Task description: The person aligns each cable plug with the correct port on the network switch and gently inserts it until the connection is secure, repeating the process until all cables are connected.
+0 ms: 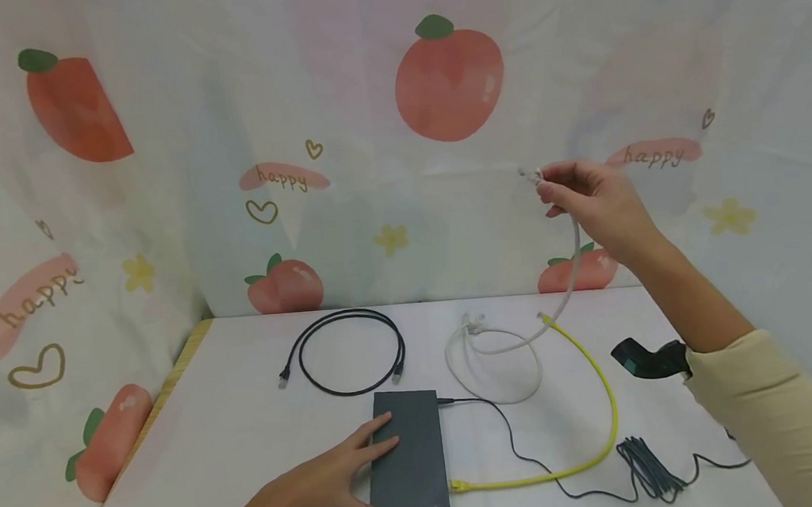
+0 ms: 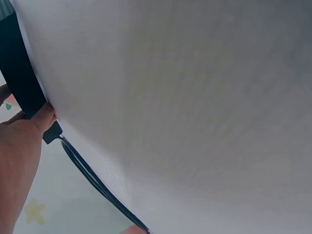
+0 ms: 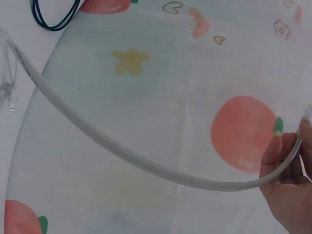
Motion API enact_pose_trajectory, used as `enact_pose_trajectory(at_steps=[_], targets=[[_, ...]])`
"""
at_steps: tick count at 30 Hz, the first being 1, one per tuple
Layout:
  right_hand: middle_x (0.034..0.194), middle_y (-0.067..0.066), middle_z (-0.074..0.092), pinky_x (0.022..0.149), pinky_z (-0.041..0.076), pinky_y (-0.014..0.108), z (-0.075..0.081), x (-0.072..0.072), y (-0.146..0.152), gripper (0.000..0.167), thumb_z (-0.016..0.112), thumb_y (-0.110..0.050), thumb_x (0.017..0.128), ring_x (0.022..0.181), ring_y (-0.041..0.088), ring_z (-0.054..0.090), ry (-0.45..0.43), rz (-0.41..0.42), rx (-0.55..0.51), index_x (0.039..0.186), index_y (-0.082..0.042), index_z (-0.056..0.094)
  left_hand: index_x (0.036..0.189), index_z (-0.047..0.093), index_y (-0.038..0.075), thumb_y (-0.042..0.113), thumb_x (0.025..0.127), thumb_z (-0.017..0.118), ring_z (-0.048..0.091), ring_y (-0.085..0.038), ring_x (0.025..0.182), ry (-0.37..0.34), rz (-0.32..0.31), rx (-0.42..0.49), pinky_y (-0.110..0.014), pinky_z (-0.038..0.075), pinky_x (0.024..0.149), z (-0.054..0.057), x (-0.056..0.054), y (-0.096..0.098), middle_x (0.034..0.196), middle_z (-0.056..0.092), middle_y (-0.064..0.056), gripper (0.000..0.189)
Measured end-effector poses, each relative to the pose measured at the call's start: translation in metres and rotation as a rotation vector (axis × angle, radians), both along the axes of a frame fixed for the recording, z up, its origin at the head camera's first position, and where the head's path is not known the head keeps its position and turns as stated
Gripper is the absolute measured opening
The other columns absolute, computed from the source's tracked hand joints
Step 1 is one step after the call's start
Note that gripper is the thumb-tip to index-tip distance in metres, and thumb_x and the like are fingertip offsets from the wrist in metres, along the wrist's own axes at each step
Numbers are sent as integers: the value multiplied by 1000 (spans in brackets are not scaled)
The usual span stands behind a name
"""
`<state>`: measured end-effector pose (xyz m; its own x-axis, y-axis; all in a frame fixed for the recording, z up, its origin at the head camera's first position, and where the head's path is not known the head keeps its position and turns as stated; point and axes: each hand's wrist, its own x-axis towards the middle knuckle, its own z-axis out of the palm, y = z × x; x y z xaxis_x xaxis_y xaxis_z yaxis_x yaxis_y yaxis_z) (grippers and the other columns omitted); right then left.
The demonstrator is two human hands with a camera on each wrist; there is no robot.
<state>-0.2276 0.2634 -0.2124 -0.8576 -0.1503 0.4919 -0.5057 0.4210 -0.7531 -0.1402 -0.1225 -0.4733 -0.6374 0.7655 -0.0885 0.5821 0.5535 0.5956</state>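
Observation:
My right hand (image 1: 598, 202) is raised at the back right and pinches a white network cable (image 1: 573, 264) just behind its clear plug (image 1: 530, 175). In the right wrist view the cable (image 3: 146, 168) sags in a long curve down to the table, where the rest lies in a loose loop with its other end. My left hand (image 1: 341, 473) rests on the left side of a flat dark grey box (image 1: 418, 451), fingers spread over the top and thumb at the near left corner. A yellow network cable (image 1: 613, 404) runs from the box's right side.
A coiled black network cable (image 1: 349, 314) lies behind the box. A thin black cord runs from the box's right side to a tied bundle (image 1: 648, 469). A black power adapter (image 1: 650, 357) lies beside the right sleeve (image 1: 768, 400). A printed curtain (image 1: 364, 89) hangs behind the table.

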Motion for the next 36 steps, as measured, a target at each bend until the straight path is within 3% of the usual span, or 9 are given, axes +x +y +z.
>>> enact_pose_trajectory(at_steps=[3, 9, 12, 15, 17, 21, 26, 33, 36], targets=[[95, 3, 61, 74, 50, 17, 13, 4, 2, 28, 61, -15, 93, 84, 13, 59, 13, -3, -14, 116, 1, 59, 149, 29, 24, 64, 72, 68, 19, -27, 139, 9, -6, -3, -44, 36, 102, 1, 0, 0, 157, 4, 1, 95], [95, 7, 61, 71, 51, 17, 27, 12, -2, 29, 65, -13, 89, 82, 14, 58, -23, 25, -200, 114, 2, 61, 149, 31, 23, 64, 72, 69, 20, -28, 138, 22, -6, -13, -44, 36, 101, 5, 0, -1, 157, 4, 0, 95], [97, 7, 63, 69, 50, 15, 22, 12, -4, 34, 65, -20, 90, 78, 12, 59, -15, -65, -1, 116, 2, 61, 149, 31, 23, 64, 72, 69, 20, -28, 138, 25, 1, -19, -44, 36, 101, 6, -1, -2, 157, 4, 1, 95], [100, 9, 66, 70, 47, 19, 13, 10, -2, 32, 63, -24, 91, 80, 15, 60, 102, -214, 341, 116, -3, 64, 149, 31, 22, 63, 72, 69, 20, -28, 139, 21, -3, -13, -45, 36, 102, 5, -1, -2, 157, 4, 0, 95], [100, 13, 67, 73, 47, 24, 9, 8, 3, 29, 64, -21, 91, 84, 20, 60, 175, -286, 442, 114, -3, 66, 149, 31, 21, 62, 72, 69, 20, -28, 139, 17, -8, -7, -44, 36, 102, 5, -1, -1, 157, 4, -1, 95], [100, 16, 68, 78, 47, 18, 11, 6, 16, 25, 66, -14, 90, 89, 28, 62, 315, -413, 456, 111, -1, 67, 149, 31, 21, 62, 73, 69, 20, -28, 139, 13, -14, -11, -44, 36, 102, 4, -1, 0, 157, 4, 0, 95], [99, 19, 67, 77, 34, 2, 22, 5, 30, 24, 65, -11, 89, 91, 34, 63, 453, -545, 437, 109, 2, 68, 149, 31, 22, 63, 72, 69, 21, -28, 138, 32, -9, -19, -43, 37, 101, 5, -2, 0, 157, 4, 0, 95], [95, 21, 68, 70, 37, 22, 24, 7, 40, 22, 70, -9, 86, 87, 34, 61, 487, -560, 493, 105, 2, 70, 149, 30, 23, 64, 72, 69, 19, -28, 139, 22, -8, -15, -44, 36, 102, 2, -5, -2, 157, 3, 1, 96], [93, 19, 69, 66, 34, 17, 23, 11, 44, 21, 73, -7, 82, 83, 5, 61, 464, -524, 475, 102, 1, 72, 149, 30, 23, 63, 72, 69, 19, -28, 139, 14, -12, -8, -44, 36, 102, 0, -4, -1, 157, 3, 0, 95]])
